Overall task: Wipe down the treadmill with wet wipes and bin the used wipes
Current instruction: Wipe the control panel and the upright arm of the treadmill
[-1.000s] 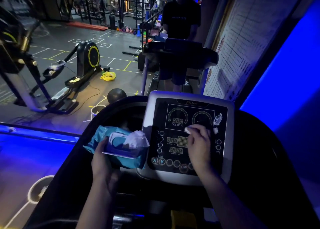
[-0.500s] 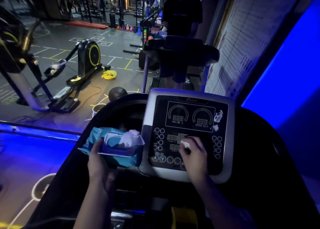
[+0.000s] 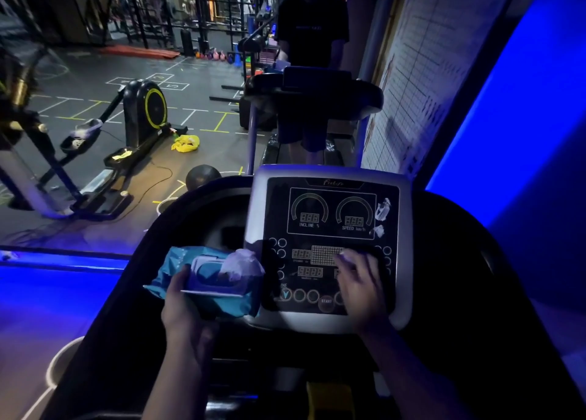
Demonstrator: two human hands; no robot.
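**Wiping the treadmill console, pack in the other hand**

Far off to my left an elliptical trainer (image 3: 144, 108) is standing on the gym floor. A crumpled yellow bundle (image 3: 185, 142) is lying beside its base, and a dark ball (image 3: 203, 175) is sitting just beyond the treadmill (image 3: 475, 292) I am working on.

My left hand (image 3: 187, 308) is gripping the blue pack of wet wipes (image 3: 177, 270) from underneath, with my thumb curling up over its near side. I am holding it at the left edge of the console (image 3: 258, 210), where it is overlapping the lower left corner. The flip lid is hanging open toward me, and a fresh wipe (image 3: 241, 261) is poking up out of the opening.

Straight ahead, past the top edge of the console, another person (image 3: 312, 39) is standing on a second treadmill (image 3: 314, 93).

My right hand (image 3: 361, 283) is lying on the lower right part of the dark panel, fingers fairly straight and spread. They are pressing the used wipe (image 3: 347, 254) flat against the panel. Only a pale bit of the wipe is showing at my fingertips, beside the dotted display. Two pale scraps (image 3: 383, 208) are sticking to the panel near its upper right corner. A wall chart (image 3: 412, 70) is hanging further right, next to a wall glowing blue.
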